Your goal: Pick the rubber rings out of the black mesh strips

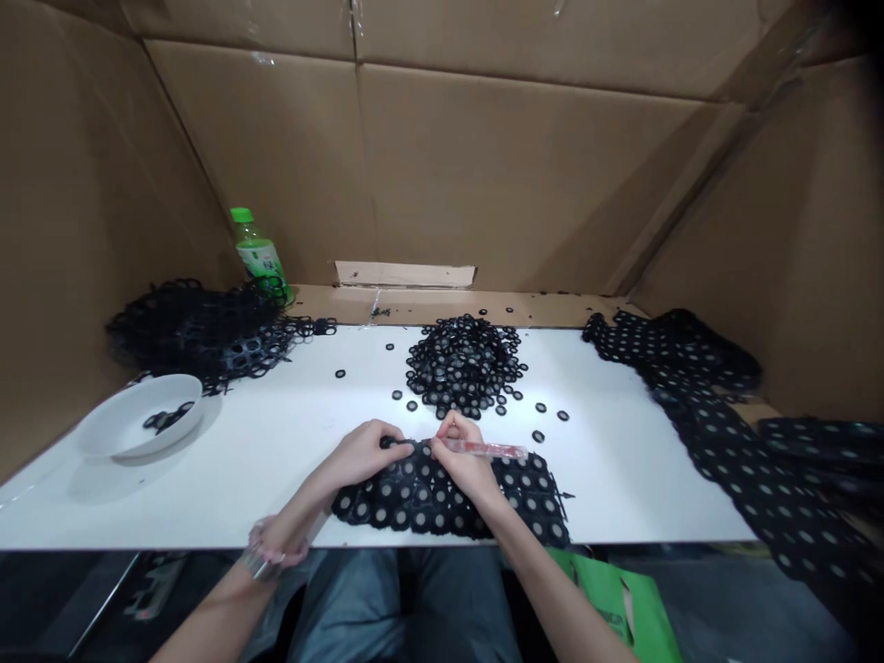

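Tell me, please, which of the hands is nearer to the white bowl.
Left. The left hand is right of the white bowl, at the black dotted sheet; the right hand, holding a reddish pen-like tool, is farther right.

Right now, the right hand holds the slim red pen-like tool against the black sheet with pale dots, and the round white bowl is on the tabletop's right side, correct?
Not quite: the head view shows the round white bowl on the tabletop's left side. The rest is right.
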The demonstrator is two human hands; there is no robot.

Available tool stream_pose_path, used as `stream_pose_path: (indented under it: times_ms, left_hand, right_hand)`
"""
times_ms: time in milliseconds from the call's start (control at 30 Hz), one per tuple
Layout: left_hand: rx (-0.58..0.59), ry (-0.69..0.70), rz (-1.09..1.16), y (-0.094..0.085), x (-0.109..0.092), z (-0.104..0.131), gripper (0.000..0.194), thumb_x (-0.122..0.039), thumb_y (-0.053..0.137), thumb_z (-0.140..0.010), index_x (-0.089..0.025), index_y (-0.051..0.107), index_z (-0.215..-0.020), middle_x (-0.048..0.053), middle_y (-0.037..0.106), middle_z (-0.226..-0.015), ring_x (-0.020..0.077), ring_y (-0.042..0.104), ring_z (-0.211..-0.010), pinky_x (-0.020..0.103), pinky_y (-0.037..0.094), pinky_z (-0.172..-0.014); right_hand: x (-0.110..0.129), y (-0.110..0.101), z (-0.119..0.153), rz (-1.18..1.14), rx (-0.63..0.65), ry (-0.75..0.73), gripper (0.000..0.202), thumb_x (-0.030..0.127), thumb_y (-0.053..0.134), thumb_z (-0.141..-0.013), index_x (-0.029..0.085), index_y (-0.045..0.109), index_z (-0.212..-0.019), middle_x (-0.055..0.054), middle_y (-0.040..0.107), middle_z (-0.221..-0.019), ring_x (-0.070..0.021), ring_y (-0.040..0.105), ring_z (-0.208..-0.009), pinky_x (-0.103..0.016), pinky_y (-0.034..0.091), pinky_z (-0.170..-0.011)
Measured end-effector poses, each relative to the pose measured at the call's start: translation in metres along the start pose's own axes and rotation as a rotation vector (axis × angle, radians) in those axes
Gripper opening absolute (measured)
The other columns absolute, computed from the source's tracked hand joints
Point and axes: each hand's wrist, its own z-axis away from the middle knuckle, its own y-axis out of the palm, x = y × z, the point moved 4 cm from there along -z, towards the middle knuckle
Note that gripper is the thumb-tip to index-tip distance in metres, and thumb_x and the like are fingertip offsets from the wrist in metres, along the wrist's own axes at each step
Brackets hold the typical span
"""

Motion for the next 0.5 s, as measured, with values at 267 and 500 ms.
stream_pose_path:
  times_ms: [267, 500]
  left_hand:
    - [-0.073, 0.037, 0.023, 0.0029, 0.0045, 0.0030, 0.025, -0.039, 0.054, -0.073, -0.017, 0.067, -0.075, 0.001, 0.070, -0.079, 0.0195, 0.059, -0.076, 0.025, 0.042, -0.072]
    - [-0.086, 0.062, 0.092, 0.0069, 0.0014, 0.0055, 0.023, -0.035, 0.054, -0.074, -0.017, 0.067, -0.079, 0.001, 0.069, -0.081, 0.0192, 0.059, -0.078, 0.026, 0.042, -0.074]
  right_hand:
    - [-0.0024, 0.0020, -0.0008, 0.106, 0.047, -0.047, 0.015, 0.014, 0.050, -0.060, 0.020, 0.038, -0.055, 0.007, 0.039, -0.048, -0.0079, 0.035, -0.044, -0.020, 0.024, -0.042]
    - [-0.0009, 0.0102, 0.0010, 0.224, 0.064, -0.064, 0.015, 0.015, 0.049, -0.061, 0.020, 0.038, -0.052, 0.006, 0.041, -0.047, -0.0086, 0.038, -0.043, -0.020, 0.027, -0.042]
